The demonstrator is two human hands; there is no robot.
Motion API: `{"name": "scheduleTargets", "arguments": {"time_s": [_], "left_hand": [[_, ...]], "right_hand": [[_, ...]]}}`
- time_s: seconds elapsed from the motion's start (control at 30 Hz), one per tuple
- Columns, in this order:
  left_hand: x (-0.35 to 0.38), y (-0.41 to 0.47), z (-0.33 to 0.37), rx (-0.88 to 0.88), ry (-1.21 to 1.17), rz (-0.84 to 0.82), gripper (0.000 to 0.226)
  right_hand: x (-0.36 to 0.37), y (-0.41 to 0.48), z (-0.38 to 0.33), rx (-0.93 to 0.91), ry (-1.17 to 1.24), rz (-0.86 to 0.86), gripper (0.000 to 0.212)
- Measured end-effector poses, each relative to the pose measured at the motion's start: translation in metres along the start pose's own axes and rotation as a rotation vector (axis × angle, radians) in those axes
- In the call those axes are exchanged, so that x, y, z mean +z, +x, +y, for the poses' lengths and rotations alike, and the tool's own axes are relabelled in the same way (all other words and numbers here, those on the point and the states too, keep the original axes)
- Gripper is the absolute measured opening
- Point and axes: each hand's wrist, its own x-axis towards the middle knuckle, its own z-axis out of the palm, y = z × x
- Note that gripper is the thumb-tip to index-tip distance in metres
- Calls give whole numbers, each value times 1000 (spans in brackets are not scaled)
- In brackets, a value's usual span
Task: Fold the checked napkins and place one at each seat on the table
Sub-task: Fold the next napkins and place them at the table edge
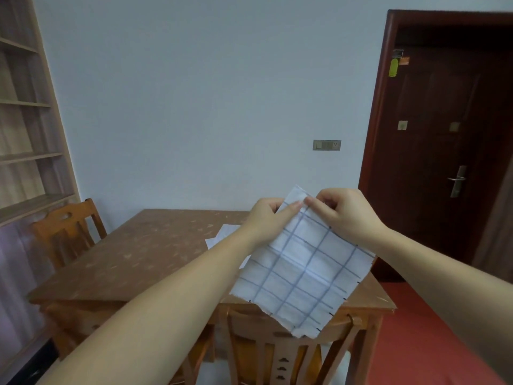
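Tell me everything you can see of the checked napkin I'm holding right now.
The checked napkin is a white cloth with a thin blue-grey grid. It looks like light woven fabric, faintly creased, with slightly frayed edges. It hangs in the air, turned like a diamond, over the near edge of the table. Its lowest corner shows in front of the near chair. The left hand and right hand pinch its top corner side by side.

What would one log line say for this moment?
left hand, right hand: pinch checked napkin top corner | napkin: hangs open above table
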Motion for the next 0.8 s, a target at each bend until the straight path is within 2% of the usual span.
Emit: {"name": "scheduleTargets", "arguments": {"time_s": [0.13, 0.27, 0.37, 0.4, 0.47, 0.53, 0.6, 0.63, 0.67, 0.73, 0.8], "left_hand": [[-11, 5, -5, -39, -94, 70, 46], [-15, 2, -8, -92, -151, 59, 52], [-16, -4, -16, -153, -78, 5, 30], [-16, -5, -19, -154, -54, 2, 30], [-17, -4, -26, -140, -35, 41, 41], [-18, 0, -30, -122, -60, 108, 52], [-18, 2, -29, -89, -88, 167, 55], [-18, 3, -29, -77, -86, 190, 53], [-17, 4, -31, -62, -89, 217, 51], [-16, 6, -31, -57, -104, 283, 45], [-15, 7, -34, -63, -140, 317, 49]], "right_hand": [[-8, 0, 10, 23, -59, -22, 56], [-10, 4, 12, 33, -57, 60, 56], [-13, 12, 9, 34, -17, 141, 57], [-15, 14, 8, 36, 10, 169, 58], [-16, 15, 7, 110, 138, 206, 60], [-12, 11, 13, 288, 388, 188, 60], [-2, 6, 20, 506, 642, 115, 45], [4, 2, 23, 609, 764, 60, 49], [10, -1, 25, 688, 870, 15, 65], [21, -8, 23, 719, 1044, -22, 75], [28, -16, 19, 673, 1070, -66, 77]]}}
